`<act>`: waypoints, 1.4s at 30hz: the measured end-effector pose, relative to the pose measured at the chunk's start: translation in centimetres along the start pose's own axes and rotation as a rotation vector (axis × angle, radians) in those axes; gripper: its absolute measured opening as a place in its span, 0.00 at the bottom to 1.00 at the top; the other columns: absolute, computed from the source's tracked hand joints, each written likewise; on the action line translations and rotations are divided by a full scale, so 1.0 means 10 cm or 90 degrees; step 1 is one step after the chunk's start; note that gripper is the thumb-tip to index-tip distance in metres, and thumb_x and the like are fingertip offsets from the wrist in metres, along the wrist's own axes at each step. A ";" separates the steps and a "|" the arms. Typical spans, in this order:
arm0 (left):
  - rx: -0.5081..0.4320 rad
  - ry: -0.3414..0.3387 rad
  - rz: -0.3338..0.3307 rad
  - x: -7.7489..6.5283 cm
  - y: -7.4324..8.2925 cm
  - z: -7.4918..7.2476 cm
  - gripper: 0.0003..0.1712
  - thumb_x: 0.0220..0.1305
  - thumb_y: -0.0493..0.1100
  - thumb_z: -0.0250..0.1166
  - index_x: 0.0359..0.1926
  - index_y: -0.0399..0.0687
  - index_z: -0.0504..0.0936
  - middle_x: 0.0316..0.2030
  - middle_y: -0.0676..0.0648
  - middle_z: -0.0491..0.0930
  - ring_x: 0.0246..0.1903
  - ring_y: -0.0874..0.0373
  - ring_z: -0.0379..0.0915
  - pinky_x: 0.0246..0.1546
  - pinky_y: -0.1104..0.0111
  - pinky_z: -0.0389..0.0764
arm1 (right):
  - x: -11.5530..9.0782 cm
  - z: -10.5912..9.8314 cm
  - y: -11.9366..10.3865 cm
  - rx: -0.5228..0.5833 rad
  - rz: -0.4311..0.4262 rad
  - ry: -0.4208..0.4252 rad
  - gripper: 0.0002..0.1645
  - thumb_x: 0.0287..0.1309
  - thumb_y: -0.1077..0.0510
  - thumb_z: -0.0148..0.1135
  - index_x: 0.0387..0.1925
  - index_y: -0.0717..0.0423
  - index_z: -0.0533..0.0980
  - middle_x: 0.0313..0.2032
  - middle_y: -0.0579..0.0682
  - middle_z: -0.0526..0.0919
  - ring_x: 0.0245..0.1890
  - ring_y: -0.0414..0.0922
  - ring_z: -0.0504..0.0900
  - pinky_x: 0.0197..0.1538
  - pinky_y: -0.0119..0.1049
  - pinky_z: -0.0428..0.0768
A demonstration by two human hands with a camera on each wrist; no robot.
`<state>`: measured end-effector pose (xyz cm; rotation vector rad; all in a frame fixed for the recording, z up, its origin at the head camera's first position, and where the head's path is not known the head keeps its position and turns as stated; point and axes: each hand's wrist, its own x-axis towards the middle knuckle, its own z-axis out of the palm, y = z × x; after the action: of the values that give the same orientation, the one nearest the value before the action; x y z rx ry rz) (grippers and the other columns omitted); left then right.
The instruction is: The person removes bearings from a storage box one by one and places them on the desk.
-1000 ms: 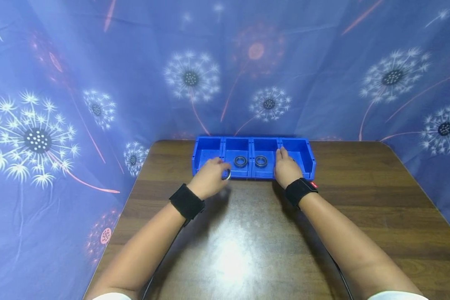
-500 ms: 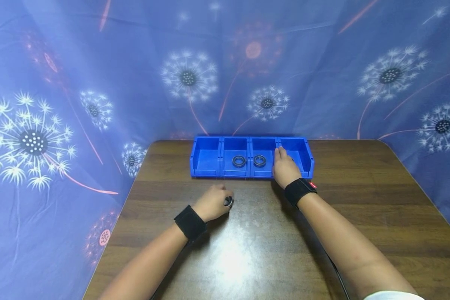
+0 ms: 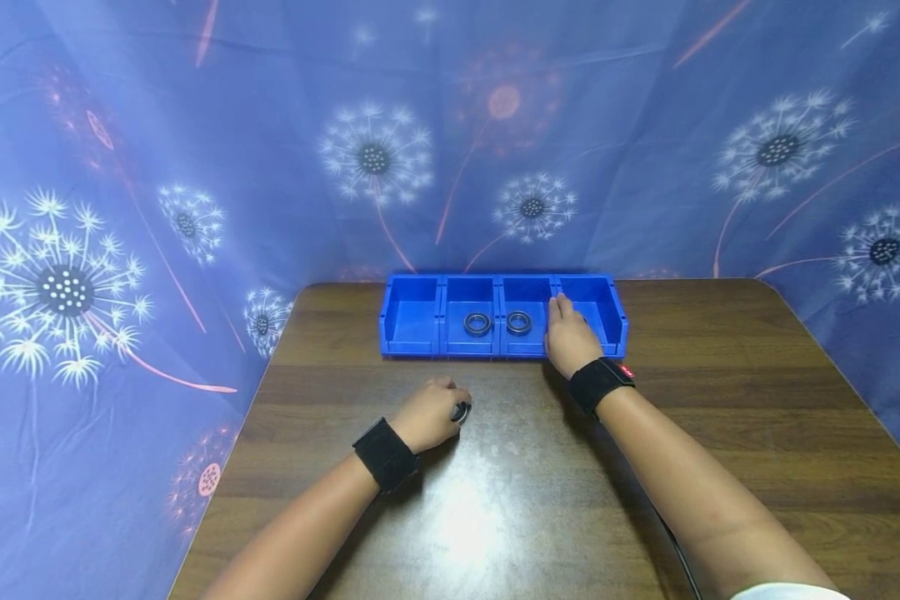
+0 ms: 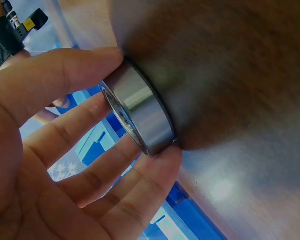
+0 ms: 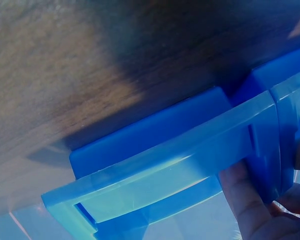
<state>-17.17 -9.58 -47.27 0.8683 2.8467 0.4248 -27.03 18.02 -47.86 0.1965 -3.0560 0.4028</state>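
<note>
My left hand (image 3: 429,417) holds a ball bearing (image 4: 142,112) above the tabletop, in front of the blue bins. In the left wrist view, thumb and fingertips pinch its shiny steel rim, which stands on edge. My right hand (image 3: 572,342) rests on the row of blue bins (image 3: 412,315), over the divider between the two right-hand compartments. Its fingers look straight in the head view and lie either side of that wall in the right wrist view; their tips are partly hidden. One bearing (image 3: 477,324) lies in the second compartment from the left, another bearing (image 3: 518,322) in the third.
The bins stand at the back of a brown wooden table (image 3: 720,400), close to a blue dandelion-print cloth (image 3: 630,167). Each wrist wears a black band (image 3: 386,454). A cable (image 3: 675,542) runs along the right forearm. Glare lies on the table's front middle.
My left hand has drawn back from the leftmost compartment towards me, carrying the bearing out over the table, then slightly right. My right hand has stayed on the bins.
</note>
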 end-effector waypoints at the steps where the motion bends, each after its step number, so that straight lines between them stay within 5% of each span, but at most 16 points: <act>1: 0.001 0.000 0.000 0.00 0.00 0.00 0.24 0.56 0.37 0.78 0.56 0.47 0.87 0.51 0.42 0.85 0.50 0.46 0.81 0.51 0.57 0.86 | 0.00 0.00 0.00 0.000 0.002 -0.001 0.38 0.78 0.59 0.50 0.80 0.69 0.52 0.79 0.70 0.53 0.75 0.70 0.64 0.73 0.65 0.68; 25: 0.018 0.002 -0.013 0.04 0.04 0.01 0.27 0.55 0.38 0.79 0.58 0.49 0.87 0.53 0.40 0.83 0.50 0.46 0.81 0.50 0.57 0.87 | -0.03 -0.02 0.04 0.008 0.003 0.008 0.37 0.78 0.59 0.50 0.80 0.69 0.53 0.80 0.69 0.53 0.75 0.70 0.64 0.73 0.64 0.69; 30: 0.012 -0.028 -0.025 0.06 0.04 -0.01 0.33 0.56 0.42 0.79 0.64 0.50 0.83 0.56 0.39 0.82 0.53 0.44 0.80 0.53 0.55 0.86 | -0.03 0.00 0.05 0.008 -0.001 0.017 0.37 0.78 0.59 0.50 0.80 0.69 0.53 0.79 0.70 0.54 0.74 0.70 0.65 0.73 0.64 0.69; 35: -0.040 -0.065 -0.063 0.14 0.05 -0.16 0.51 0.57 0.50 0.80 0.79 0.53 0.67 0.73 0.33 0.69 0.71 0.35 0.67 0.67 0.43 0.77 | -0.03 -0.01 0.04 0.005 -0.001 0.012 0.38 0.78 0.58 0.51 0.80 0.69 0.53 0.80 0.69 0.54 0.75 0.70 0.64 0.74 0.64 0.68; 42: -0.053 -0.008 -0.079 0.49 0.02 -0.55 0.58 0.62 0.54 0.77 0.84 0.58 0.53 0.82 0.35 0.49 0.81 0.33 0.45 0.79 0.40 0.54 | -0.02 -0.01 0.01 0.004 -0.006 0.012 0.37 0.77 0.59 0.51 0.80 0.69 0.54 0.79 0.69 0.55 0.74 0.70 0.66 0.73 0.65 0.69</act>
<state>-22.28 -7.96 -42.17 0.6722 2.8285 0.5158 -26.90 18.20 -47.84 0.2063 -3.0349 0.4110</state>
